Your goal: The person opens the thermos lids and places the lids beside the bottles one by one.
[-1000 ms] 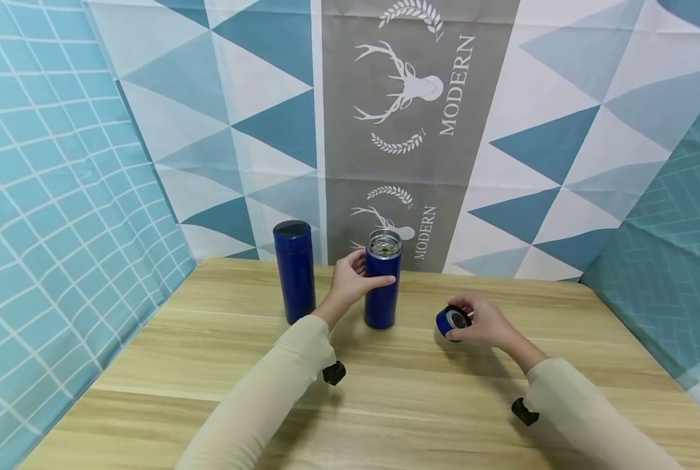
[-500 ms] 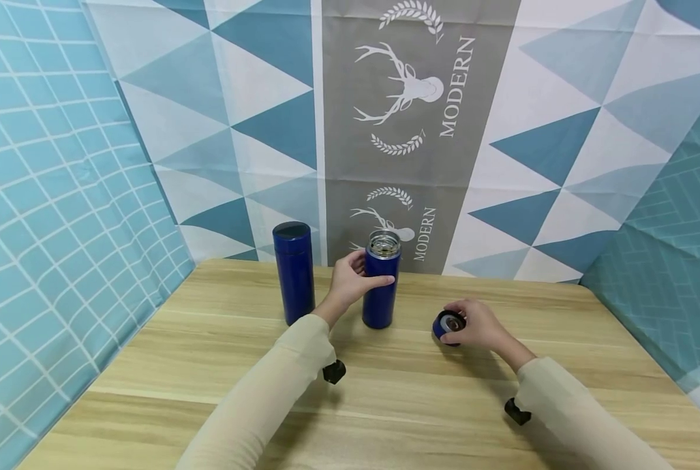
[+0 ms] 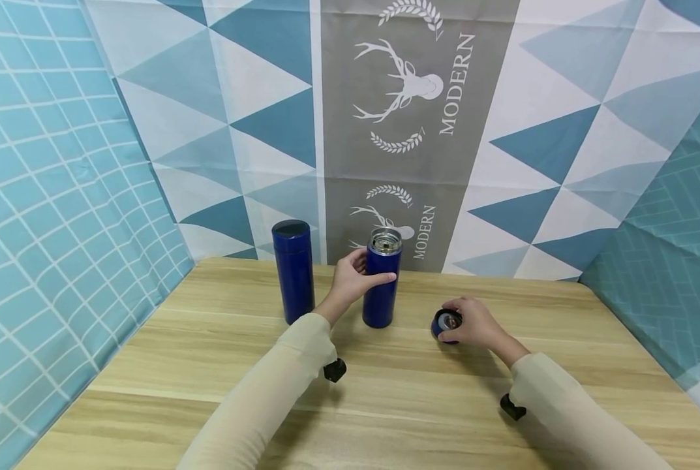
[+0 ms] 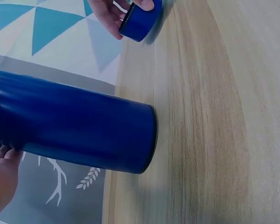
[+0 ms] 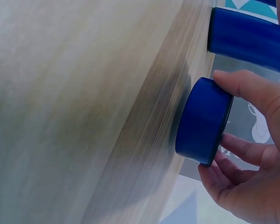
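Note:
My left hand [image 3: 350, 285] grips a blue thermos bottle [image 3: 379, 297] round its upper body, thumb across the front. The bottle stands upright on the wooden table, its steel mouth uncovered. To its right, my right hand [image 3: 477, 323] pinches the blue bottle lid [image 3: 445, 325] between thumb and fingers. The lid is turned over, its hollow inner side facing up. In the right wrist view the lid [image 5: 203, 122] sits right at the table surface, fingers round its dark rim. The left wrist view shows the bottle's lower body [image 4: 98, 128] and base.
A second blue thermos bottle [image 3: 293, 281], with its dark-topped lid on, stands left of my left hand. Behind the wooden table [image 3: 396, 405] hangs a patterned cloth [image 3: 414, 156]. Blue tiled cloth [image 3: 44, 196] borders the left side.
My right hand has lowered the lid towards the table and slightly left, and the lid has tipped from slanted to nearly level. My left hand keeps its grip on the bottle.

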`<state>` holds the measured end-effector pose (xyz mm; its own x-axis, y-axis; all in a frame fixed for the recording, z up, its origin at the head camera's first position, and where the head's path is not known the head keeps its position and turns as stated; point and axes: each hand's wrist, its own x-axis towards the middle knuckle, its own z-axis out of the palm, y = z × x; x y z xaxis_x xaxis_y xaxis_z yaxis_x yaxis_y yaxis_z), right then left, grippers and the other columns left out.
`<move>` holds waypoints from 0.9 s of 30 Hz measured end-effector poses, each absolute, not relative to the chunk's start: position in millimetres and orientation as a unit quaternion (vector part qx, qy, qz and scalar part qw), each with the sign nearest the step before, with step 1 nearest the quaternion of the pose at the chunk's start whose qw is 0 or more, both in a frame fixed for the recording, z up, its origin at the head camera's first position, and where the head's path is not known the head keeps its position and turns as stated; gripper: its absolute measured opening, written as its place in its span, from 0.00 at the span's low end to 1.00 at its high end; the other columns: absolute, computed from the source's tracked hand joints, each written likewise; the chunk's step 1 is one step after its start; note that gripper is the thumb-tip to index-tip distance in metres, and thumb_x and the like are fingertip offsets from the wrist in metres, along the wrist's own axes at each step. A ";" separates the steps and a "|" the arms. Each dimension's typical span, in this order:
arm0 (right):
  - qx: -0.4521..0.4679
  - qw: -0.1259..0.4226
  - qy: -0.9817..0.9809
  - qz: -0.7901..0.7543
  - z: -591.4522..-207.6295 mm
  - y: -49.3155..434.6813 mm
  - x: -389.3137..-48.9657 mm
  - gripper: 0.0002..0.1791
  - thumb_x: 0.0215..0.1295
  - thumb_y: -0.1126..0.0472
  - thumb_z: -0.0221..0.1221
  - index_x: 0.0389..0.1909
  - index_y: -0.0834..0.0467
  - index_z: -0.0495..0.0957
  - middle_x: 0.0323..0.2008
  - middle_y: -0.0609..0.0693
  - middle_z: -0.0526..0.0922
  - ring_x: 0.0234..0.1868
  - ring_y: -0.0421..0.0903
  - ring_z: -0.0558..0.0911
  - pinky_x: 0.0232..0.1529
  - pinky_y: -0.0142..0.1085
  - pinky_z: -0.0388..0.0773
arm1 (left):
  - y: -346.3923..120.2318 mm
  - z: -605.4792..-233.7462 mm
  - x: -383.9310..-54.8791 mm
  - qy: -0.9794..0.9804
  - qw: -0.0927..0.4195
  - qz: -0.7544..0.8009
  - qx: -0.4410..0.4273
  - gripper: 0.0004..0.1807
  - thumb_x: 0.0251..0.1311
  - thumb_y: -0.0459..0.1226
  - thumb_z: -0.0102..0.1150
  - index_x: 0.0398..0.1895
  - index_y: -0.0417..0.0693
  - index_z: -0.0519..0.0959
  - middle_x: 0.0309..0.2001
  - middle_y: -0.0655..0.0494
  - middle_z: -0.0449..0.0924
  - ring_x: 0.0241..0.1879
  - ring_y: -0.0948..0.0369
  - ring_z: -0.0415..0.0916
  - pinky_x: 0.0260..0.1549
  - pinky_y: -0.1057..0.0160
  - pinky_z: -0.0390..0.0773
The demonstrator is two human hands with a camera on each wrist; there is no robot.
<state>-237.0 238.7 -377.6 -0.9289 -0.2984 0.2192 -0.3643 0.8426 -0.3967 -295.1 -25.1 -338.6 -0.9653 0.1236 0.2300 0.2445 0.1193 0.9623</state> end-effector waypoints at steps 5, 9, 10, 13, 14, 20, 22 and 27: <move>0.177 0.077 -0.957 0.215 -377.9 239.0 -237.7 0.35 0.42 0.56 0.75 0.50 0.71 0.77 0.45 0.64 0.82 0.45 0.59 0.81 0.45 0.50 0.80 | -26.4 -335.1 -293.4 -0.743 0.050 -0.655 -0.129 0.44 0.42 0.38 0.76 0.66 0.44 0.67 0.63 0.45 0.73 0.64 0.50 0.72 0.66 0.53 0.71; 0.178 0.072 -0.958 0.211 -378.5 239.5 -237.6 0.36 0.42 0.56 0.75 0.51 0.71 0.77 0.45 0.64 0.82 0.45 0.59 0.80 0.45 0.50 0.80 | -27.7 -333.7 -291.8 -0.732 0.058 -0.666 -0.131 0.43 0.45 0.38 0.75 0.67 0.44 0.67 0.64 0.44 0.72 0.66 0.51 0.70 0.68 0.55 0.68; 0.178 0.070 -0.959 0.210 -378.8 239.6 -237.6 0.36 0.43 0.56 0.75 0.51 0.71 0.76 0.45 0.64 0.82 0.45 0.59 0.80 0.45 0.50 0.80 | -28.1 -334.2 -290.9 -0.727 0.057 -0.672 -0.129 0.42 0.46 0.38 0.74 0.66 0.44 0.67 0.64 0.45 0.72 0.66 0.51 0.70 0.68 0.55 0.68; 0.177 0.065 -0.959 0.210 -379.7 240.0 -237.8 0.36 0.43 0.57 0.75 0.52 0.71 0.76 0.46 0.64 0.82 0.45 0.59 0.80 0.44 0.49 0.80 | -29.7 -337.0 -286.3 -0.708 0.055 -0.694 -0.116 0.38 0.50 0.38 0.72 0.66 0.44 0.68 0.66 0.46 0.72 0.67 0.52 0.68 0.69 0.56 0.66; 0.177 0.064 -0.960 0.210 -380.0 240.3 -238.0 0.36 0.43 0.57 0.75 0.52 0.71 0.76 0.46 0.65 0.82 0.45 0.59 0.80 0.44 0.49 0.80 | -30.4 -338.3 -284.4 -0.701 0.055 -0.702 -0.111 0.37 0.51 0.37 0.71 0.66 0.44 0.68 0.66 0.46 0.71 0.68 0.52 0.67 0.70 0.56 0.65; 0.179 0.060 -0.960 0.209 -379.6 240.9 -238.6 0.35 0.45 0.56 0.74 0.52 0.71 0.76 0.48 0.66 0.82 0.46 0.60 0.80 0.45 0.50 0.80 | -37.7 -347.0 -269.3 -0.706 0.055 -0.703 -0.075 0.38 0.53 0.40 0.70 0.67 0.42 0.66 0.69 0.44 0.67 0.71 0.52 0.63 0.72 0.55 0.62; 0.175 0.055 -0.960 0.212 -379.3 240.5 -238.1 0.36 0.45 0.55 0.74 0.53 0.71 0.75 0.48 0.66 0.82 0.47 0.60 0.80 0.45 0.50 0.80 | -42.0 -349.6 -262.6 -0.717 0.050 -0.692 -0.060 0.40 0.53 0.42 0.69 0.68 0.42 0.65 0.70 0.44 0.66 0.71 0.51 0.62 0.72 0.54 0.61; 0.173 0.042 -0.959 0.220 -376.7 239.6 -234.0 0.39 0.45 0.53 0.74 0.56 0.71 0.73 0.49 0.67 0.80 0.48 0.61 0.79 0.47 0.52 0.79 | -55.5 -355.0 -245.3 -0.734 0.029 -0.678 -0.017 0.41 0.52 0.46 0.70 0.68 0.43 0.65 0.70 0.45 0.66 0.71 0.51 0.62 0.71 0.54 0.64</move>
